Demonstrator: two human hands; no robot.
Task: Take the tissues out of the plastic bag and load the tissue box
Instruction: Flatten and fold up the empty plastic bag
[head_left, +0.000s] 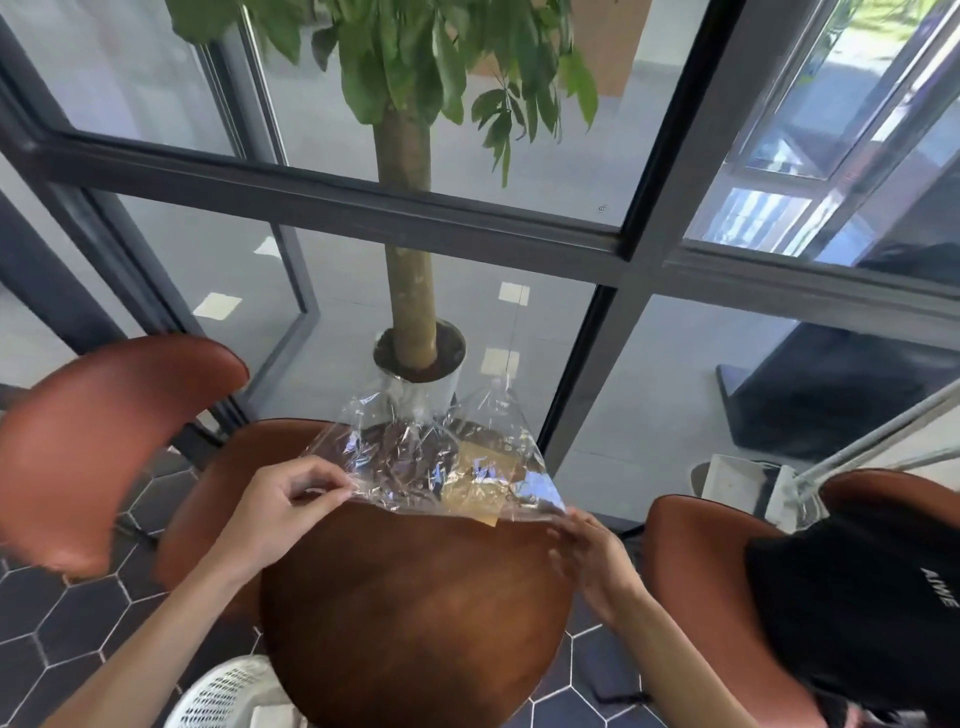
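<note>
A round wooden counter (415, 613) fills the lower middle of the view, with brown chairs (104, 447) around it and a potted tree (410, 260) behind it against the glass wall. A white basket (228, 691) sits low at the near left edge.

Over the far side of the counter a clear plastic bag (431, 457) is held up and spread between both hands. It looks flat and crumpled, with a yellowish patch showing through near its lower right; no stack of tissues can be made out inside it, and no tissue box is in view anywhere.

The left hand (280, 509) has its fingers (332, 491) closed in a pinch on the bag's lower left edge. The right hand (587, 551) is at the bag's lower right corner, fingers loosely curled and touching the film, but it is blurred, so whether it truly grips the bag I cannot tell.

The bag is thin and slippery, so a loose right-hand hold could let that corner drop, and a hard pull between the hands may tear it. If tissues remain inside, tipping the open end down might spill them to the floor past the counter's edge.
</note>
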